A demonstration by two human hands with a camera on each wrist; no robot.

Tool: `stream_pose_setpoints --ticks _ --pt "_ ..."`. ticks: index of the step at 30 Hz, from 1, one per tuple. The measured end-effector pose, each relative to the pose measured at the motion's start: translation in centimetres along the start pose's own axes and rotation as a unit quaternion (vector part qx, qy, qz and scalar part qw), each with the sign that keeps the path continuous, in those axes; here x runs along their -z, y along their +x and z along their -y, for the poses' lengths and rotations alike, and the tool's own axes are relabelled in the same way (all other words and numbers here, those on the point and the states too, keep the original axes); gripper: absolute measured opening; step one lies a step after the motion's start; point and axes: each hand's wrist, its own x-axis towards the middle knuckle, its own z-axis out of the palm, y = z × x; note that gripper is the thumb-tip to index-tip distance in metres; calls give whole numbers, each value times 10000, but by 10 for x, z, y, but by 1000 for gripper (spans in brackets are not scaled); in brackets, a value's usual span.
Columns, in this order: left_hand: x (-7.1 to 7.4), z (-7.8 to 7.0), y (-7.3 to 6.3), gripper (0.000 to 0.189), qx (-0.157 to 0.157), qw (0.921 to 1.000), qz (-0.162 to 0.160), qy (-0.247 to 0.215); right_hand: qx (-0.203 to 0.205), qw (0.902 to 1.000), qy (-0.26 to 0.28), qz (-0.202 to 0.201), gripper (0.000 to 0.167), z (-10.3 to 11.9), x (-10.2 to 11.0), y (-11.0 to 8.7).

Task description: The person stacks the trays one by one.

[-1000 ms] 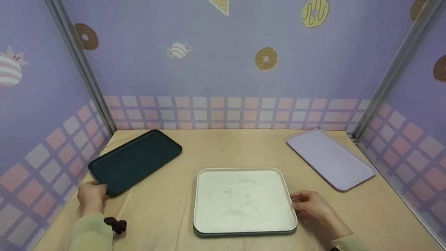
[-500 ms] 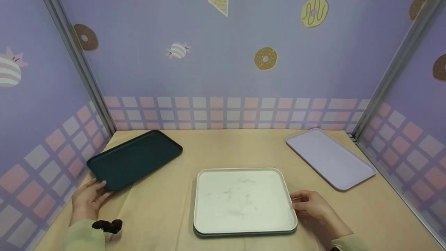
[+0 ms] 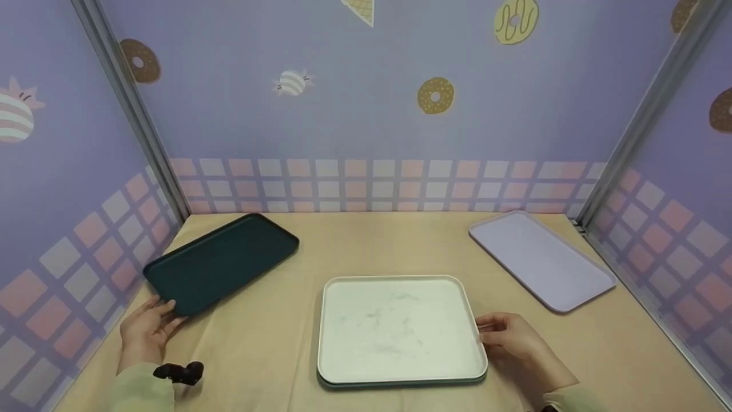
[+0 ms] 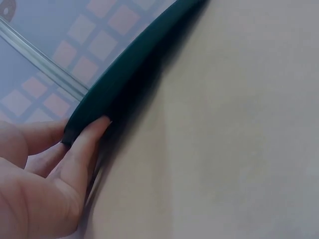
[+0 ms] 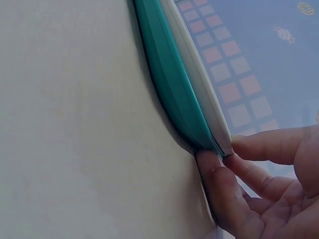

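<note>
My left hand (image 3: 143, 329) grips the near-left corner of a dark green tray (image 3: 223, 263). In the left wrist view the thumb reaches under the tray's edge and the fingers (image 4: 42, 135) lie against the other side; a dark shadow shows beneath. At the middle front, a white tray (image 3: 400, 329) with grey smudges lies on top of a teal tray (image 5: 172, 79). My right hand (image 3: 512, 340) holds the right edge of this stack. One fingertip touches the white rim, while another digit is tucked below the teal rim in the right wrist view.
A pale lilac tray (image 3: 543, 260) lies slanted at the back right of the cloth-covered table (image 3: 377, 243). Patterned purple walls (image 3: 366, 114) enclose the back and both sides, with grey metal posts (image 3: 134, 114) at the corners.
My left hand has shifted slightly down and left and turned, its fingers now spread along the green tray's edge. That near corner has risen slightly, then dipped a little. The right hand stays put.
</note>
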Motion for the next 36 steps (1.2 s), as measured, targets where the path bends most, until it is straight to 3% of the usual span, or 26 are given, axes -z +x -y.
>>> stream_pose_setpoints --ticks 18,23,28,32,36 --pt "-9 7 -14 79 -299 9977 393 461 -157 9999 -40 9 50 7 -1 -1" --pt "-17 6 -23 78 -343 9955 704 535 -224 9972 -477 -534 47 19 -4 -1" --pt "-30 4 -33 77 -477 9923 950 628 -72 9878 -1001 -1189 40 34 -7 3" --pt "-42 5 -42 77 -485 9881 1246 756 231 9839 -1165 -1333 40 44 -12 7" --pt "-57 7 -52 73 -495 9824 1477 1029 389 9870 -911 -1267 42 52 -18 12"
